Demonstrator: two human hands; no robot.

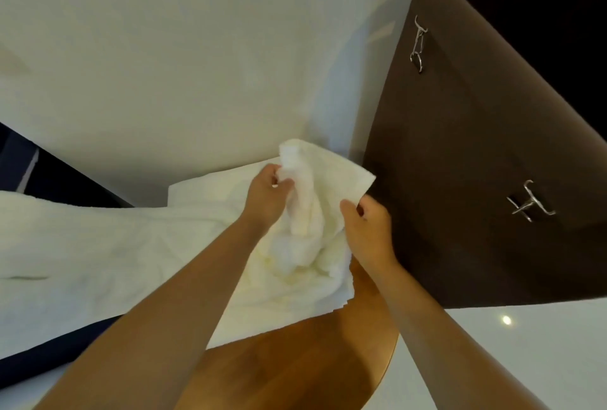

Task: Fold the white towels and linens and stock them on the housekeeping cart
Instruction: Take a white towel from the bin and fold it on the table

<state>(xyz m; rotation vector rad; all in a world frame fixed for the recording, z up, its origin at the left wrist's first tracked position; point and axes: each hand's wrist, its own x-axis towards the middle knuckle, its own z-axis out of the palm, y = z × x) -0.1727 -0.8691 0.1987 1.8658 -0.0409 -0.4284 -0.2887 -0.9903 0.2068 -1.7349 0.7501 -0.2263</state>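
Note:
A small white towel (320, 186) hangs bunched between my two hands above a round wooden table (295, 357). My left hand (267, 194) pinches its upper left corner, fingers curled round the cloth. My right hand (369, 229) grips the towel's right edge lower down. Under the towel lies a pile of white linens (108, 261) spread across the table's left part. The brown fabric side of the housekeeping cart (460, 163) rises right beside my right hand.
Two metal hooks (418, 44) (528, 202) stick out of the cart's brown side. A white wall (197, 48) fills the background. A dark blue surface (49, 353) shows under the linens at left. Glossy white floor (525, 337) lies at the lower right.

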